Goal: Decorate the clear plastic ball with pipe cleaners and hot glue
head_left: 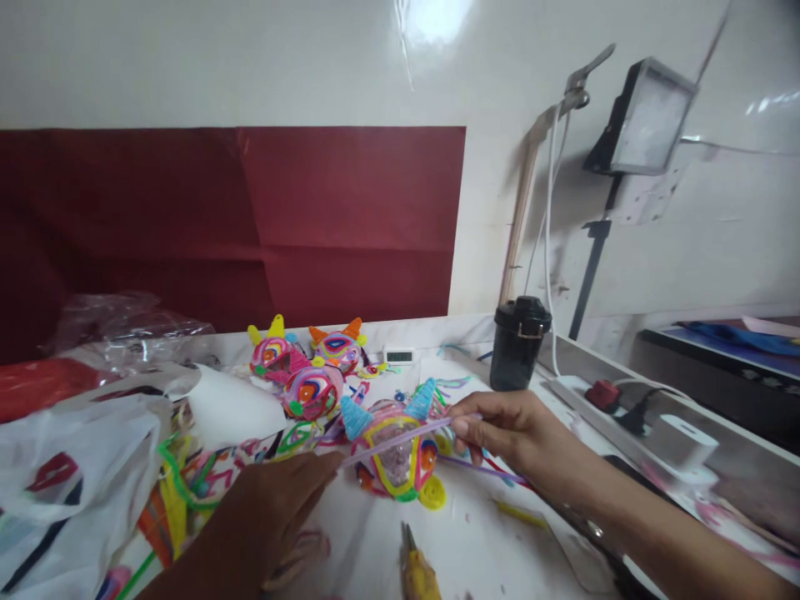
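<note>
A lilac pipe cleaner (397, 439) is stretched on a slant between my two hands. My right hand (500, 423) pinches its upper end between thumb and fingers. At the lower end, the closed fingers of my left hand (284, 492) meet it; their tips are partly hidden. Just behind and below the strand sits a colourful animal-like head (400, 471) with blue horns, a yellow-edged middle and orange eyes. By its lower right lies a yellow coil (432, 492). A yellow-handled pointed tool (420, 571) rests on the table in front.
Similar colourful heads (312, 392) stand at the back beside a small digital display (398, 357). A black lidded cup (518, 343) and a power strip (625, 425) are to the right. Plastic bags (68, 492) and tangled pipe cleaners (231, 467) crowd the left.
</note>
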### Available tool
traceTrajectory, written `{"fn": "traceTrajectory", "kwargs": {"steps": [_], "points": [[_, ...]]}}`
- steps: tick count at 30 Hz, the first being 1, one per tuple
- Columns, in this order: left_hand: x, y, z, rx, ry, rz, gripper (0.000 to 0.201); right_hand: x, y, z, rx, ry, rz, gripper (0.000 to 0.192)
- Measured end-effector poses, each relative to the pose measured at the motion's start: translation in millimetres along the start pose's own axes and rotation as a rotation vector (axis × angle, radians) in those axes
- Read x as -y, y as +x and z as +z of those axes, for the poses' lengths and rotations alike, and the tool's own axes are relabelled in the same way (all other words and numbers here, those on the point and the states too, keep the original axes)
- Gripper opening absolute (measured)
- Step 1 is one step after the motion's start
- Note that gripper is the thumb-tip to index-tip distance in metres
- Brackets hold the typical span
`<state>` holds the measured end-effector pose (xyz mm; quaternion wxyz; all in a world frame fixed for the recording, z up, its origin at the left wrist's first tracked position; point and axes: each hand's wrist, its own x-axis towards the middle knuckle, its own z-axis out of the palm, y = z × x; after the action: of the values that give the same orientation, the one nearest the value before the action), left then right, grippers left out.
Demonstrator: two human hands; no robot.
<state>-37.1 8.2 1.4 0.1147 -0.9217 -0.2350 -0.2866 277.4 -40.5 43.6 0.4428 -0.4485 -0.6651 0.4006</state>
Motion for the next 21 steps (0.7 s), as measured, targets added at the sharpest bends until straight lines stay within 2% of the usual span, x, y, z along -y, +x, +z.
{"fn": "traceTrajectory", "kwargs": {"steps": [3,6,10,12,15,17,21], "points": [[-19.1,4.5,-2.5,-0.041,-0.052,-0.044,0.027,12.6,-5.6,2.2,-0.116,0.182,0.005,0.033],[-43.9,13.1,-4.9,-0.083,-0.190,-0.099,0.026,23.1,-8.9,5.3,-0.224,0.383,-0.060,0.029],[-69.5,19.5,1.9,0.061,-0.470,-0.148,0.026,39.5,-7.2,3.1,-0.338,0.569,-0.136,0.028],[-74.8,18.1,11.9,0.116,-0.500,-0.197,0.023,52.3,-5.5,-2.6,-0.378,0.611,-0.159,0.028],[-73.8,12.0,28.2,0.186,-0.460,-0.221,0.015,75.2,-4.8,-12.7,-0.493,0.576,-0.260,0.024],[-69.2,8.1,33.8,0.165,-0.454,-0.202,0.021,88.6,-5.8,-16.8,-0.622,0.492,-0.364,0.022],[-58.2,8.8,25.3,0.072,-0.490,-0.182,0.035,97.9,-6.5,-16.1,-0.810,0.248,-0.546,0.017]]}}
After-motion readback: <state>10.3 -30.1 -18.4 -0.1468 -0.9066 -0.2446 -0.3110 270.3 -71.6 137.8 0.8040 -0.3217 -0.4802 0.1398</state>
